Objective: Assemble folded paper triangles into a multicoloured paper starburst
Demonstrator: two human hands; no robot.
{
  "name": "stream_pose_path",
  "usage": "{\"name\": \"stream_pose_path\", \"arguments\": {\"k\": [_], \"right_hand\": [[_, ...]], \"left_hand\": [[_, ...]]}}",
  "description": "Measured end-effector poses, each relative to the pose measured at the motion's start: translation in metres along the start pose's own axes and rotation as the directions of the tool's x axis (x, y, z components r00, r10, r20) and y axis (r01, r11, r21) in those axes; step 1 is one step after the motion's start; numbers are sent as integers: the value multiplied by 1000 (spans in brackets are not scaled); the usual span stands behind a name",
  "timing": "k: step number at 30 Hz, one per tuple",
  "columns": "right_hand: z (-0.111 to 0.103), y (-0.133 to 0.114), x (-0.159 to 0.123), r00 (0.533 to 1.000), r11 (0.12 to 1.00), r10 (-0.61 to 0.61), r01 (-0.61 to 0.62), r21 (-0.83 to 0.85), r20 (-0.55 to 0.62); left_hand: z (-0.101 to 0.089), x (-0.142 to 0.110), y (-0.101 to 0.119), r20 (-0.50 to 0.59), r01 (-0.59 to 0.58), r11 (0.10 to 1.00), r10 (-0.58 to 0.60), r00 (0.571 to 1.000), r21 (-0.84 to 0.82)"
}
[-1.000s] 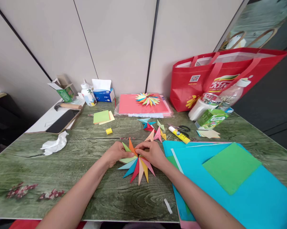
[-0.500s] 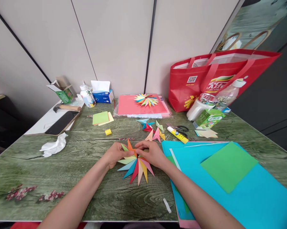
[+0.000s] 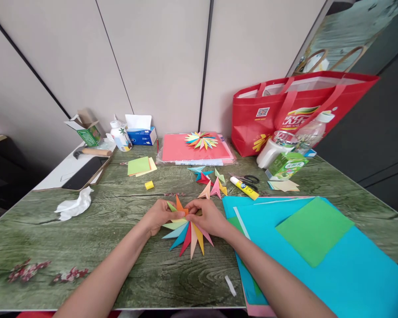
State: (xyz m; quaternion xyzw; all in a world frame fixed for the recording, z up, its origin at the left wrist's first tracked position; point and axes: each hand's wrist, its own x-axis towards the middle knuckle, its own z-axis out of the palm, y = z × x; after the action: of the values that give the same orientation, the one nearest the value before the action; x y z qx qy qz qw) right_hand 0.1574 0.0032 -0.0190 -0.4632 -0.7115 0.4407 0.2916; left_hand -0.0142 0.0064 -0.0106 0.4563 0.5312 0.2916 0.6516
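Between my hands, low over the table, is a fan of folded paper points (image 3: 186, 238) in green, blue, red, peach, yellow, pink and orange. My left hand (image 3: 162, 215) pinches its upper left part, thumb near the orange piece (image 3: 180, 204). From the other side, my right hand (image 3: 207, 215) closes on the upper right part, its fingertips meeting the left thumb. The fingers partly hide the joints there. Beyond the hands lie loose folded paper pieces (image 3: 215, 189), a glue stick (image 3: 244, 188) and black-handled scissors (image 3: 250, 179).
Large blue sheets (image 3: 265, 229) with a green square (image 3: 314, 232) cover the right side. A finished paper ring (image 3: 201, 140) rests on a red paper pack (image 3: 172, 148) at the back. A yellow cap (image 3: 149, 185), a crumpled tissue (image 3: 73, 204) and a red bag (image 3: 252, 121) stand around.
My right fingers have drawn in closer to the orange piece and the left thumb. The whole view has shifted slightly; the other things stay in place.
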Motion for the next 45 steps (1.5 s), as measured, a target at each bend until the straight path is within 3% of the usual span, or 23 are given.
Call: {"name": "stream_pose_path", "arguments": {"k": [7, 11, 13, 14, 16, 17, 19, 22, 26, 29, 31, 32, 34, 35, 36, 38, 41, 45], "right_hand": [[4, 0, -1, 1000, 1000, -13, 12, -22, -23], [-11, -4, 0, 998, 998, -58, 58, -14, -27], [-29, -3, -1, 984, 988, -74, 51, -145, -161], [-40, -1, -2, 952, 962, -78, -6, -271, -295], [-64, 6, -5, 810, 834, -71, -272, -480, -582], [-74, 10, -7, 750, 732, -59, -416, -539, -659], [-90, 20, -9, 702, 530, 59, -624, -574, -709], [-98, 28, -9, 698, 396, 218, -702, -592, -682], [-95, 32, -5, 708, 374, 259, -701, -608, -657], [-100, 33, -7, 681, 387, 285, -725, -570, -674], [-109, 33, -10, 665, 467, 272, -723, -509, -696], [-113, 32, -12, 664, 551, 250, -696, -461, -704], [-120, 26, -16, 706, 808, 181, -504, -306, -684], [-120, 22, -17, 766, 925, 159, -335, -176, -622], [-117, 17, -17, 839, 982, 150, -186, -17, -523], [-105, 8, -16, 960, 973, 118, -62, 223, -252], [-79, -3, -10, 995, 964, 91, -96, 249, 31], [-58, -6, -4, 992, 970, 116, -122, 213, 39]], "left_hand": [[1, -1, 1, 6, -23, 1000, 23, 1000, -5], [0, -3, 3, 15, 6, 1000, -6, 1000, 4], [-1, -4, 5, 17, 26, 1000, -26, 1000, 5], [-1, -4, 5, 26, 35, 999, -35, 999, 2], [-1, -5, 6, 46, 47, 999, -47, 998, -2], [-2, -4, 6, 54, 50, 999, -50, 997, -2], [-2, -4, 6, 63, 54, 999, -53, 997, -2], [-3, -3, 7, 79, 61, 998, -60, 995, -13], [-4, -4, 9, 105, 89, 996, -85, 991, -30], [-5, -4, 9, 129, 104, 994, -98, 987, -45], [-6, -4, 8, 132, 109, 993, -101, 986, -51], [-6, -4, 8, 130, 108, 993, -101, 986, -52], [-6, -3, 7, 123, 100, 994, -93, 988, -54], [-6, -3, 7, 120, 96, 994, -89, 989, -53], [-6, -4, 8, 119, 92, 994, -86, 989, -51], [-6, -4, 8, 134, 93, 994, -85, 987, -52], [-6, -4, 8, 160, 93, 994, -82, 984, -58], [-7, -3, 6, 158, 81, 995, -71, 985, -57]]}}
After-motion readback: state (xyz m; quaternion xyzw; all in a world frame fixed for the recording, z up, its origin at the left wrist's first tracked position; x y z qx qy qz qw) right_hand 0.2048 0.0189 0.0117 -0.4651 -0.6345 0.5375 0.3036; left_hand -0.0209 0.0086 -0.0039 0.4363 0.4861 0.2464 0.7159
